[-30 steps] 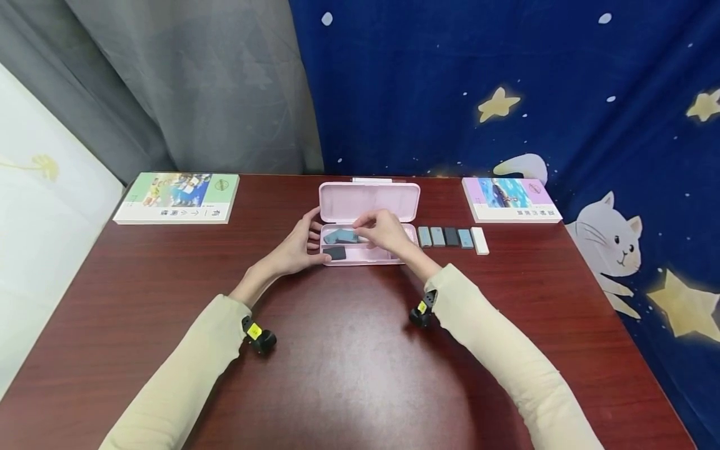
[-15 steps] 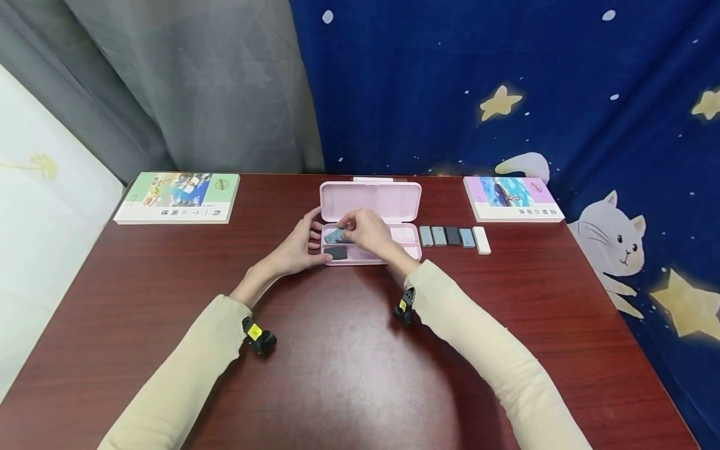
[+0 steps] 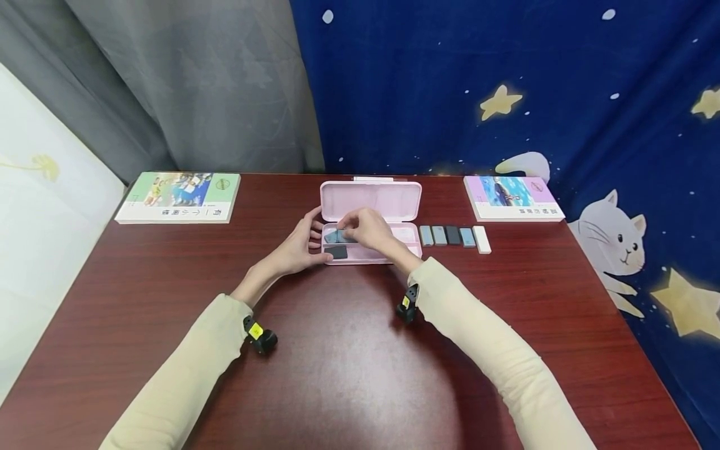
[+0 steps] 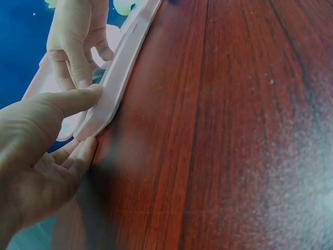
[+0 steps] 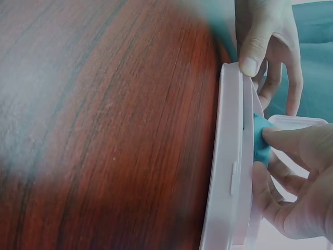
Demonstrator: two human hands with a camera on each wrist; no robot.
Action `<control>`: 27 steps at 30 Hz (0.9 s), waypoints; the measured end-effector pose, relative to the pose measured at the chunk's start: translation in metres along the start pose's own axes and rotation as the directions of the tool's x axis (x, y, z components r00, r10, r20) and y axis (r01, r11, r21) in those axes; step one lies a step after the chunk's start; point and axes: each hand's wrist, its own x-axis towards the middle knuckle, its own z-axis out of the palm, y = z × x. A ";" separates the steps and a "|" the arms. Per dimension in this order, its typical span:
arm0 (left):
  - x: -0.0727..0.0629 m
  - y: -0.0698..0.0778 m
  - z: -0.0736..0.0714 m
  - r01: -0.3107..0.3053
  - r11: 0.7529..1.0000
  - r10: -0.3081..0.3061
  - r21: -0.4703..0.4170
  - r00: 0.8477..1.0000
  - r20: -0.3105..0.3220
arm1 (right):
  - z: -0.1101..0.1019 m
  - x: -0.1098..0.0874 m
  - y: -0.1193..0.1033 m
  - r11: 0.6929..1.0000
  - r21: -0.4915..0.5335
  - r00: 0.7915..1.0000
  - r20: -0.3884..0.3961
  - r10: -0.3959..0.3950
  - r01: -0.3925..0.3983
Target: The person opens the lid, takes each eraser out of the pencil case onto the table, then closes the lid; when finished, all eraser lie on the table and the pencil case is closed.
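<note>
A pink pencil case (image 3: pixel 371 255) lies on the table with its lid (image 3: pixel 371 201) raised. My left hand (image 3: pixel 295 249) grips its left end, thumb over the front rim and the other fingers along the outer side. In the rear compartment my right hand (image 3: pixel 368 230) pinches a blue eraser (image 5: pixel 261 139), partly hidden by the fingers. Another bluish piece (image 3: pixel 330 237) shows just left of those fingertips. A black eraser (image 3: pixel 337 252) sits in the front compartment, close to my left thumb.
Right of the case stands a row of blue erasers (image 3: pixel 439 235), a black eraser (image 3: pixel 452 235) and a white eraser (image 3: pixel 481 240). A green-covered book (image 3: pixel 177 198) lies at the back left, a purple-covered book (image 3: pixel 513 199) at the back right. Curtains hang behind the table.
My right hand has moved left inside the rear compartment with the blue eraser and lowered it beside the other bluish piece. The left hand keeps its grip on the case.
</note>
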 end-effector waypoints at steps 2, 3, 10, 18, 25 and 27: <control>0.003 -0.009 0.001 -0.009 1.000 0.009 0.018 1.000 -0.003 | -0.001 0.000 0.002 0.999 0.034 1.000 -0.020 -0.013 0.014; 0.002 -0.010 0.001 -0.008 1.000 0.008 0.016 1.000 -0.005 | -0.002 0.000 0.003 0.998 0.051 0.999 -0.030 -0.019 0.020; -0.002 0.000 0.000 0.005 1.000 -0.005 0.010 1.000 -0.003 | -0.003 -0.001 0.010 0.991 0.124 0.995 -0.095 -0.040 0.052; -0.002 0.002 0.000 0.018 1.000 -0.018 0.015 1.000 0.002 | -0.003 -0.003 0.016 0.974 0.225 0.995 -0.097 0.005 0.017; 0.004 -0.017 0.002 -0.011 1.000 0.012 0.026 1.000 -0.014 | -0.006 -0.005 0.019 0.937 0.349 0.992 -0.106 0.061 -0.020; 0.006 -0.026 0.002 -0.014 1.000 0.014 0.027 1.000 -0.019 | -0.009 -0.006 0.019 0.932 0.362 0.991 -0.114 0.068 -0.022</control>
